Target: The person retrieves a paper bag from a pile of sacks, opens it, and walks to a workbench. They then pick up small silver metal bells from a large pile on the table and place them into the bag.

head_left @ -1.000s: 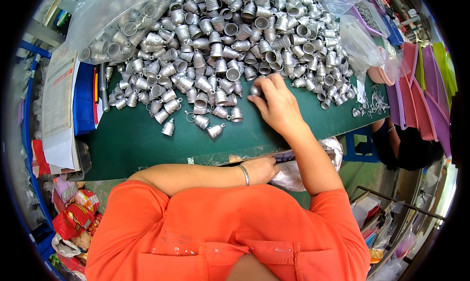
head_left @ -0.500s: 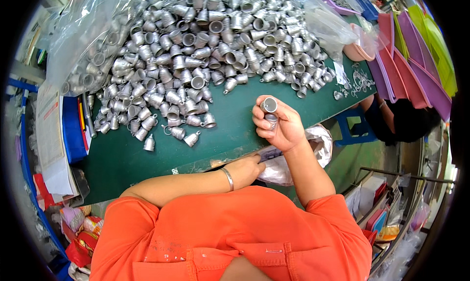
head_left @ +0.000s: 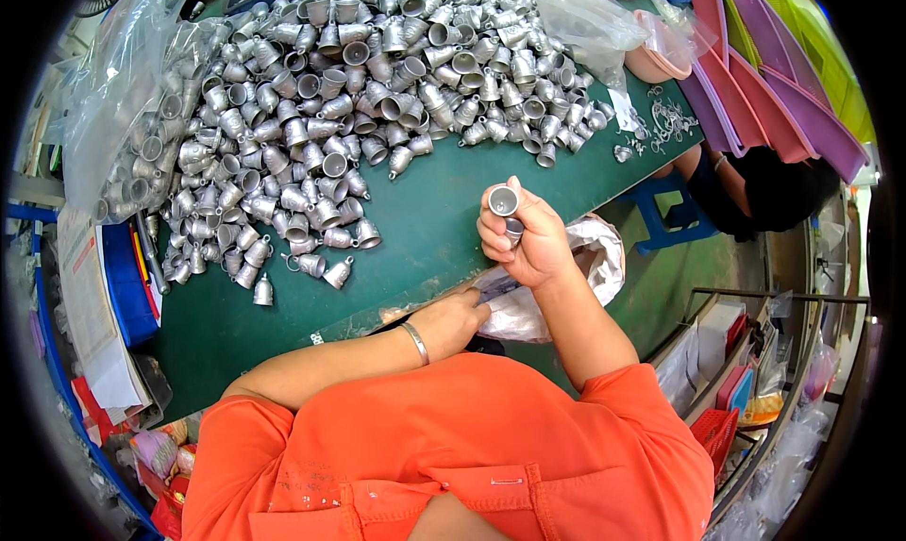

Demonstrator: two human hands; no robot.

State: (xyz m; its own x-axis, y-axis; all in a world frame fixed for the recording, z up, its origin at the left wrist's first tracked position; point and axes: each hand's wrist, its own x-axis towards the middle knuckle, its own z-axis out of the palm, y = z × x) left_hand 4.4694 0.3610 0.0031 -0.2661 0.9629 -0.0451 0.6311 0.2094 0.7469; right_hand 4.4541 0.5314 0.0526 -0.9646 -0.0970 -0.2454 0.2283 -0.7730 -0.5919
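Raised over the table's front edge, my right hand (head_left: 534, 234) is closed around two small silver metal bells. The upper bell (head_left: 503, 200) turns its open mouth upward, and the lower bell (head_left: 513, 228) sits just beneath it among my fingers. My left hand (head_left: 451, 320), a metal bangle at its wrist, lies at the table edge with its fingers curled on the rim of a white sack (head_left: 512, 316). The sack hangs open below the edge, partly behind my right forearm. A big heap of similar bells (head_left: 377, 79) covers the far side of the green table (head_left: 425, 220).
Clear plastic bags (head_left: 118, 98) flank the heap. On the left stands a blue box (head_left: 127, 282) beside papers and pens. Small metal rings (head_left: 672, 126) lie near a pink bowl (head_left: 658, 55). Colored trays (head_left: 764, 79) lean at right, where another person (head_left: 779, 187) sits by a blue stool (head_left: 665, 216).
The whole view has shifted, so the table and heap appear farther left. My right hand still holds the two bells, the upper mouth now turned more toward me. My left hand stays at the sack.
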